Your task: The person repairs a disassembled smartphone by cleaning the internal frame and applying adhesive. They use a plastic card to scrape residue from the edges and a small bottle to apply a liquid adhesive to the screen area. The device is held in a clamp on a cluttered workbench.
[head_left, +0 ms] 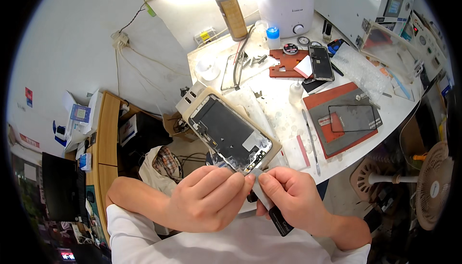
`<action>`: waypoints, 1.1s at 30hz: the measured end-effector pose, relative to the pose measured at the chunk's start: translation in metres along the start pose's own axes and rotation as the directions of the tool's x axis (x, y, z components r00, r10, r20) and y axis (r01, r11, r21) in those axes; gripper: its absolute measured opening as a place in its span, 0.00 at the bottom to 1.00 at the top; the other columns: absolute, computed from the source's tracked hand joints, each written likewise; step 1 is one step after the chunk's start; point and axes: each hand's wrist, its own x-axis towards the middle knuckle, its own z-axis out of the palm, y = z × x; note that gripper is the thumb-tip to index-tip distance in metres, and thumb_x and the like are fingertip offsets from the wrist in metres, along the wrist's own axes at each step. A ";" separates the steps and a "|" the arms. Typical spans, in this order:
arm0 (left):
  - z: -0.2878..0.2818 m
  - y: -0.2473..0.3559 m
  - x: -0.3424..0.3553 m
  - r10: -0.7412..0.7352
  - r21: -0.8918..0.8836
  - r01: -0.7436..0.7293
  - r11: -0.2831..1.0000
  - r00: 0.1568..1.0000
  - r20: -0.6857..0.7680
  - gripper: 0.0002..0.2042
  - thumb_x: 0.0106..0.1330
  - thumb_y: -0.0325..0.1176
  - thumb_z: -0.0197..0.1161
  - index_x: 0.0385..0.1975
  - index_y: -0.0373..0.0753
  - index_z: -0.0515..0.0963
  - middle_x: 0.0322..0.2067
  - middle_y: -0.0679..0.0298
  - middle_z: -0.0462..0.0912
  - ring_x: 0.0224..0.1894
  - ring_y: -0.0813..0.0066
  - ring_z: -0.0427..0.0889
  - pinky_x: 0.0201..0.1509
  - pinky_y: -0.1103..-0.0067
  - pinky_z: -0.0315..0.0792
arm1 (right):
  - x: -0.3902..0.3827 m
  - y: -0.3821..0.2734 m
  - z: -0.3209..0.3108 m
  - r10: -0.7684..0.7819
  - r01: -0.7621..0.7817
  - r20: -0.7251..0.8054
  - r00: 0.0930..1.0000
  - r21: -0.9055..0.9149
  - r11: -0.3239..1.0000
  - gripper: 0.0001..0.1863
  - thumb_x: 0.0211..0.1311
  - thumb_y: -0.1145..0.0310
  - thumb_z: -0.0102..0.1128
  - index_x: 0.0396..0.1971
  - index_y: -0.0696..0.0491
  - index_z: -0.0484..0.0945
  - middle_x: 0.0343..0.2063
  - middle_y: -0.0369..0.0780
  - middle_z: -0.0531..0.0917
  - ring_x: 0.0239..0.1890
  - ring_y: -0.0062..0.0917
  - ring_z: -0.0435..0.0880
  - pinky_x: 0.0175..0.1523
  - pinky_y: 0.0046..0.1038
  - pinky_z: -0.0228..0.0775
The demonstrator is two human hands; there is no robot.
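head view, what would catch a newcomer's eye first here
The opened phone in its tan frame, held up at centre by the left hand. Just below it the right hand holds a thin blade tool at its lower corner. Behind, the cluttered white bench carries a red mat.

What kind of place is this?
Probably a phone repair bench: an opened phone frame held at the hands, a loose phone screen on the cluttered white table, and bench machines behind.
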 end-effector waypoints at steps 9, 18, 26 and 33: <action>-0.002 0.001 0.001 -0.106 -0.124 0.111 0.986 0.993 0.047 0.12 0.49 0.25 0.70 0.35 0.32 0.85 0.33 0.65 0.78 0.31 0.73 0.78 0.33 0.79 0.73 | -0.002 0.001 0.002 -0.020 0.019 -0.033 0.999 -0.029 0.999 0.17 0.81 0.59 0.51 0.41 0.58 0.82 0.22 0.35 0.87 0.19 0.10 0.77 0.24 0.21 0.68; -0.014 -0.007 0.007 -0.090 -0.192 0.123 0.974 0.981 0.169 0.16 0.48 0.27 0.70 0.40 0.33 0.84 0.35 0.65 0.80 0.33 0.73 0.80 0.35 0.79 0.76 | 0.000 0.001 0.000 -0.034 0.034 -0.009 0.999 -0.026 0.999 0.17 0.81 0.60 0.51 0.42 0.59 0.82 0.24 0.35 0.87 0.23 0.11 0.79 0.28 0.19 0.70; -0.028 0.002 -0.039 -0.111 -0.686 0.600 0.412 0.780 0.616 0.10 0.74 0.32 0.63 0.48 0.34 0.84 0.29 0.66 0.86 0.27 0.73 0.85 0.30 0.79 0.78 | -0.005 -0.015 -0.022 0.058 -0.034 0.110 0.992 -0.212 0.977 0.16 0.79 0.62 0.55 0.44 0.62 0.82 0.31 0.38 0.88 0.30 0.15 0.85 0.38 0.21 0.77; 0.021 0.057 -0.090 0.041 -0.560 0.699 -0.444 0.640 0.767 0.24 0.82 0.34 0.49 0.73 0.32 0.58 0.62 0.54 0.77 0.64 0.69 0.80 0.59 0.74 0.78 | 0.096 0.005 -0.113 -0.868 0.084 -0.123 0.481 -0.979 0.185 0.25 0.59 0.63 0.75 0.54 0.57 0.79 0.38 0.42 0.88 0.48 0.37 0.85 0.64 0.38 0.70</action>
